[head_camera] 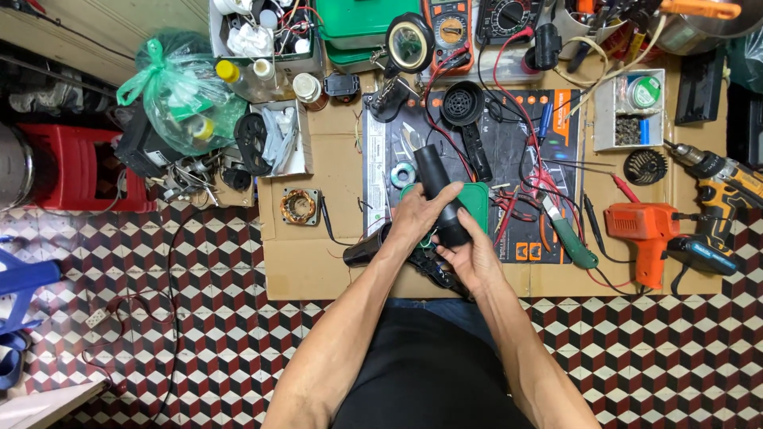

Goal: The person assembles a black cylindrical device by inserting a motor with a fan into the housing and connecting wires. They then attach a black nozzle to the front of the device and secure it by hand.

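1. The cardboard sheet (318,270) covers the floor of patterned tiles (199,334) and carries all the work things.
2. A dark work mat (517,151) lies on the cardboard, with red wires across it.
3. An orange soldering gun (644,230) and a yellow drill (719,187) lie at the right side, near each other.
4. The black hair dryer body (437,179) is held above the mat, over a green lid (477,199), with its barrel pointing away from the person.
5. The left hand (417,218) is closed around the middle of the dryer body.
6. The right hand (474,258) grips its lower end, fingers curled on it.
7. A copper motor coil (300,206) rests on the cardboard, well apart to the left.
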